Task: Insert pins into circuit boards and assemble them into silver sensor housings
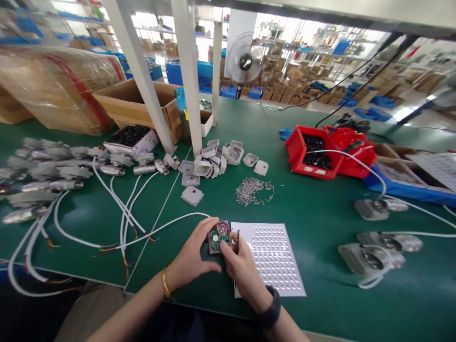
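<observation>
A small grey housing with a green circuit board (pixel 215 241) inside is held up near the table's front edge. My left hand (pixel 190 249) curves around its left side, fingers against the upper edge and thumb apart from it. My right hand (pixel 244 266) grips the right side, its thumb over the lower part of the board. A narrow dark piece (pixel 237 241) shows by my right fingers; its kind is unclear. Behind my left hand a white cable (pixel 178 219) runs up to the housing. Partly under my right hand lies a white sheet (pixel 278 256) with rows of shiny dots.
Small screws (pixel 251 191) lie in a pile beyond the sheet, near grey housing covers (pixel 210 164). Metal fittings with white cables (pixel 53 166) crowd the left. Red bins (pixel 313 154) and further cabled housings (pixel 370 259) are at right. A post (pixel 187 71) rises from the table.
</observation>
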The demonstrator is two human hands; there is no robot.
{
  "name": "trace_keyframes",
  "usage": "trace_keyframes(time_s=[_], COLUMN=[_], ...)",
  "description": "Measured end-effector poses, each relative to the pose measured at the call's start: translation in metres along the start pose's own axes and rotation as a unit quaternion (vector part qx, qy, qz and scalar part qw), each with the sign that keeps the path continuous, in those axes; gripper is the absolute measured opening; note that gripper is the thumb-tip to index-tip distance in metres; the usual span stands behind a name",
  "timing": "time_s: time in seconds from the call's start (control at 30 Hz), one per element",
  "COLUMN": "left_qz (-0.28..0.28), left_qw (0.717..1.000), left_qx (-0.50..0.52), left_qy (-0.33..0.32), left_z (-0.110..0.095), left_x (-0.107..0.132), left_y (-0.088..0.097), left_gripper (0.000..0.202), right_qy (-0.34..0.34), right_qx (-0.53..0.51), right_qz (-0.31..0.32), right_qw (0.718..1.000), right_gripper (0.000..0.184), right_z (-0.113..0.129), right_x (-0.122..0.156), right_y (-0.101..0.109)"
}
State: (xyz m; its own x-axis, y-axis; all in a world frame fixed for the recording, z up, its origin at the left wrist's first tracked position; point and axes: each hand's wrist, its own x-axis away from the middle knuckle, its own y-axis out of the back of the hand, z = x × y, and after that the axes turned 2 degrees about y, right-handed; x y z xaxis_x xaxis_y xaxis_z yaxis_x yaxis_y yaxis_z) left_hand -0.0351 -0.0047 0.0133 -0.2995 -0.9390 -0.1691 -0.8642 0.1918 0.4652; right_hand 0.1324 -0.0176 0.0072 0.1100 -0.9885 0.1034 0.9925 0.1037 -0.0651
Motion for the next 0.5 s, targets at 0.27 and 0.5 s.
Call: trace_keyframes(time_s=[0.27, 0.5], left_qz=[-0.067, -0.077], left_qw=[0.995, 0.996], left_qx=[-0.023, -0.010], left_qy=[-0.066, 0.048], left_z=[0.007, 0.007], left_x=[-0.008, -0.010], left_y=[-0.021, -0.024], left_gripper=[0.060, 0.087], right_qy=[0.197, 0.220], right_qx=[0.208, 0.187], right_qz=[-0.073, -0.163], right_qw=[0.955, 0.943], right_gripper=[0.022, 0.018], right_z=[0.024, 0.018], right_x=[-0.014, -0.011], right_y=[0.015, 0.006])
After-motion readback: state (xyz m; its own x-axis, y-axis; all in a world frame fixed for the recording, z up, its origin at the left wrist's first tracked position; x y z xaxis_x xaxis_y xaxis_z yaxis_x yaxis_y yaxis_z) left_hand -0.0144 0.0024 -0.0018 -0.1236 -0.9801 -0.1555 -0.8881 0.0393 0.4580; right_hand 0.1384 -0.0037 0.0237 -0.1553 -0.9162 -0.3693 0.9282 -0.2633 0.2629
